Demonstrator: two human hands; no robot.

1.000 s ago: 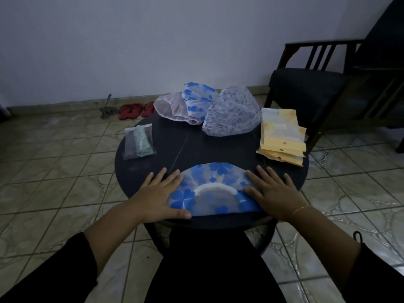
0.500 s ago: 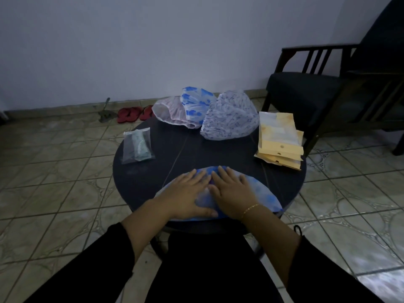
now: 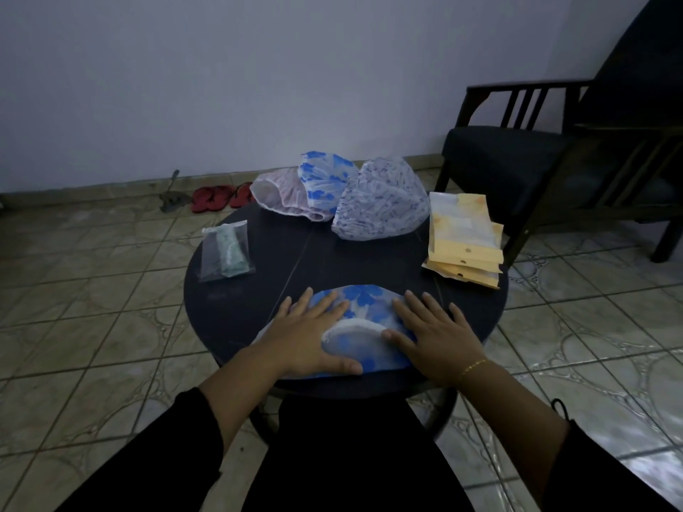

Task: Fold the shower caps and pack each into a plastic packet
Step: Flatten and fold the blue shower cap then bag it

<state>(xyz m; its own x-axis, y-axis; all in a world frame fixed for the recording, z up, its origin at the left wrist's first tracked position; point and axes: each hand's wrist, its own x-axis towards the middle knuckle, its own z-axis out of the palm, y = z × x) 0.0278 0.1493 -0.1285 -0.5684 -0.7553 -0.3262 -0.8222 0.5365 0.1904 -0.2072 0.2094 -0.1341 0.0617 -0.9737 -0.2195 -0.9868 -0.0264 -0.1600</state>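
packed packet (image 3: 227,250): it lies at the far left of the round table (image 3: 369,260), with a folded greenish cap already inside; I judge one cap is finished
left hand (image 3: 308,336): it lies flat on the left part of the blue-flowered cap, fingers straight and a little spread, thumb along the near edge; it presses and grips nothing
blue-flowered cap (image 3: 364,303): it lies at the near edge of the table between the two hands, folded into a half-round shape, with the white elastic rim showing in the middle
right hand (image 3: 434,336): it lies flat on the right part of the same cap, fingers straight, thumb touching the elastic; it also holds nothing
loose caps (image 3: 380,201): three puffy caps wait at the far side
empty packets (image 3: 464,238): a yellow stack at the far right
step in hand: flattening the half fold
next move: I think one side must be folded over the other to make a narrow strip, with one hand pinning the slippery plastic
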